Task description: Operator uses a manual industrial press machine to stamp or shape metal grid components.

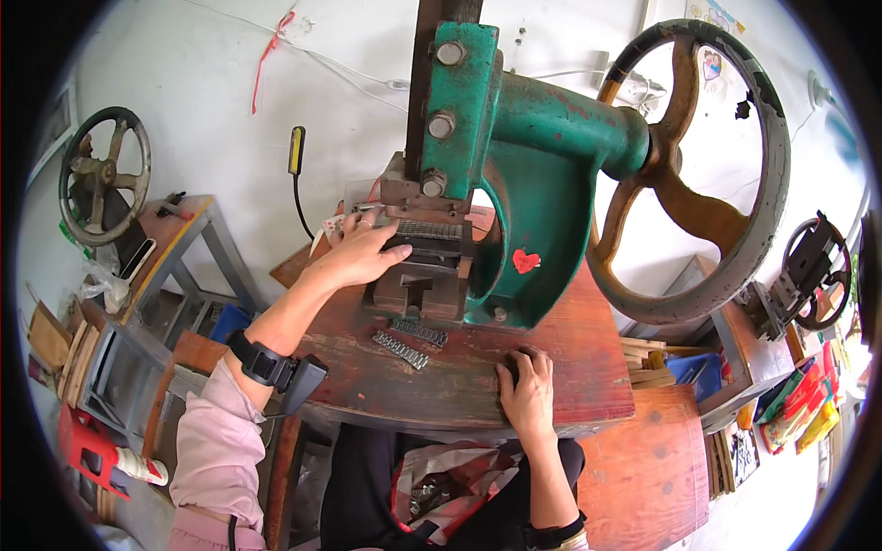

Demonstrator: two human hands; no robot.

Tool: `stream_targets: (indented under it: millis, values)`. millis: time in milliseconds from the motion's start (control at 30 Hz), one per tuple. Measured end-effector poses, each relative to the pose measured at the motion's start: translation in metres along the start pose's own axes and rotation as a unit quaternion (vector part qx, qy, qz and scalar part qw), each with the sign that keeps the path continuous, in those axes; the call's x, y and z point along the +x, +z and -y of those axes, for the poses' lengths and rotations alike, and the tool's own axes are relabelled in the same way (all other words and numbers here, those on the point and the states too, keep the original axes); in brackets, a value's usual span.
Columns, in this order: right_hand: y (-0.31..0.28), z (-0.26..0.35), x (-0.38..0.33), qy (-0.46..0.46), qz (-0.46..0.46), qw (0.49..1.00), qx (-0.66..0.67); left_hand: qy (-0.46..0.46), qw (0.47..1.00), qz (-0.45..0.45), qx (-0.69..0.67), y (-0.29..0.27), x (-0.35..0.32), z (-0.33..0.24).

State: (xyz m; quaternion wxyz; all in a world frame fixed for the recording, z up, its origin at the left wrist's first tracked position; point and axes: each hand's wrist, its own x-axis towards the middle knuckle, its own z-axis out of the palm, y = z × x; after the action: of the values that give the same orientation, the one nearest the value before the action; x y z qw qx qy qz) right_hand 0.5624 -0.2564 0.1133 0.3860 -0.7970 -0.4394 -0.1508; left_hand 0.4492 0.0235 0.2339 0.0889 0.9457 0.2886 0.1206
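A green hand press (542, 184) stands on the wooden table. Under its ram is a dark metal die block (432, 248), with a ribbed metal strip (432, 230) along its top. My left hand (363, 250) lies over the left end of the die, its thumb and fingers apart; the farther fingertips are partly hidden. My right hand (530, 393) rests on the table's front edge, loosely bent, with the thumb apart and nothing visible in it. Between the hands, two toothed metal strips (401, 350) lie on the wood in front of the die.
The press's large handwheel (776, 184) rises at the right. A yellow-headed lamp (296, 151) on a bent neck stands behind my left arm. A bag (450, 482) with metal pieces sits in my lap. At the left is another bench (170, 243) with a handwheel (106, 174).
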Motion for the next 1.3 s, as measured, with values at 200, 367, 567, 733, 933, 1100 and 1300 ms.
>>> stream_targets:
  millis: [200, 367, 567, 733, 933, 1100, 1300]
  values:
    - [0.001, -0.003, -0.002, -0.007, -0.003, 1.000, -0.023, -0.029, 0.998, -0.059, -0.006, 0.010, -0.005, -0.009]
    - [-0.005, 0.003, -0.001, -0.024, 0.015, 1.000, -0.001, -0.030, 0.997, -0.064, -0.043, 0.010, -0.005, -0.005]
    - [-0.093, 0.016, 0.032, -0.141, -0.007, 0.989, -0.051, -0.016, 0.996, -0.062, -0.058, 0.011, -0.003, 0.001]
    - [-0.225, 0.057, 0.130, -0.261, -0.368, 0.780, -0.435, -0.011, 0.996, -0.084, -0.033, 0.019, -0.003, -0.005]
    - [-0.311, 0.092, 0.285, 0.034, -0.139, 0.979, -0.147, -0.035, 0.990, -0.110, -0.078, 0.023, -0.007, 0.002]
    - [-0.321, 0.097, 0.284, 0.111, -0.111, 0.987, -0.029, -0.177, 0.850, -0.297, -0.397, 0.054, -0.005, -0.003]
    - [-0.152, 0.090, 0.139, 0.027, -0.527, 0.846, 0.080, 0.027, 0.694, -0.172, -0.699, 0.056, -0.002, 0.001]
